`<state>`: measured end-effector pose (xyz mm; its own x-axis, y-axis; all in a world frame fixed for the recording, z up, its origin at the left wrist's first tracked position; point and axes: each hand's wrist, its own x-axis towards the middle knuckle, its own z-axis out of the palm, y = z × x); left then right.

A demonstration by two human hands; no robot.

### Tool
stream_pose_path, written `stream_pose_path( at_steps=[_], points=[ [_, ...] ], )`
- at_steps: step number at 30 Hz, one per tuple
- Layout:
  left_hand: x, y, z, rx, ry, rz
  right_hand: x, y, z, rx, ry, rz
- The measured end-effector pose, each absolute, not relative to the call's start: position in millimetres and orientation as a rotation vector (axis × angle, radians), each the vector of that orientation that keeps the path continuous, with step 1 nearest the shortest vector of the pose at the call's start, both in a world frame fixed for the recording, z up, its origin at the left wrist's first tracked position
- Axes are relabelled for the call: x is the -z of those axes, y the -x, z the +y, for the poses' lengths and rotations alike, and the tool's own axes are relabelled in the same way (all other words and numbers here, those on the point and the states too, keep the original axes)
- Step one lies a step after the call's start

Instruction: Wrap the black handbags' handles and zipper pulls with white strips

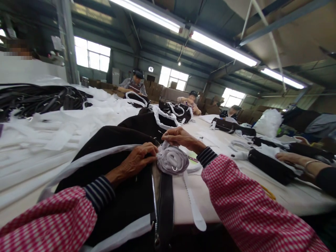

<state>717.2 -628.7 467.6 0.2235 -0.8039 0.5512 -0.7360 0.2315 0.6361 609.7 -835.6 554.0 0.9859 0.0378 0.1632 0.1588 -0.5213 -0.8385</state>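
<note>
Right hand (180, 137) atop seemingly tissue-wrapped bundle (172, 160)

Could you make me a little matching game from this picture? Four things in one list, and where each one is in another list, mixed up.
Things:
1. left hand
2. right hand
3. heap of black straps
4. co-worker's hand

Places:
A. far left of the table
B. pinching the top of the white bundle
C. by a slim black bag at the right
D. on the big black bag, beside the bundle

Pairs: 1-D, 2-B, 3-A, 4-C
</note>
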Motion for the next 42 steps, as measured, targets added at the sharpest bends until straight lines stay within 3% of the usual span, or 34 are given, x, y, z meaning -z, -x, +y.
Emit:
stream_pose_path(
  at_steps=[4, 9, 14, 18, 25, 34, 42],
  points=[
    [-468.5, -711.8, -629.2, 0.070, -1.564, -1.541, -553.0, -605.6, -832.3, 0.132, 2.148, -0.173],
    [-494.9, -702.7, -640.2, 0.292, -1.574, -1.193, -552.4, -596.8, -831.8, 0.151, 2.016, -0.177],
    [-516.0, -703.2, -666.1, 0.501, -1.453, -1.201, -544.9, -587.2, -837.4, 0.208, 1.871, -0.115],
    [-503.5, -705.3, -682.8, 0.577, -1.318, -1.129, -526.3, -582.5, -843.5, 0.271, 1.791, -0.062],
    [-485.3, -709.0, -689.2, 0.399, -1.522, -1.257, -494.0, -588.5, -847.8, 0.408, 1.652, 0.051],
    [-482.3, -714.5, -678.5, 0.365, -1.638, -1.411, -496.8, -590.8, -843.4, 0.433, 1.592, 0.084],
    [-476.5, -709.9, -680.4, 0.596, -1.457, -1.151, -517.9, -567.5, -837.9, 0.455, 1.771, 0.188]
  ],
)
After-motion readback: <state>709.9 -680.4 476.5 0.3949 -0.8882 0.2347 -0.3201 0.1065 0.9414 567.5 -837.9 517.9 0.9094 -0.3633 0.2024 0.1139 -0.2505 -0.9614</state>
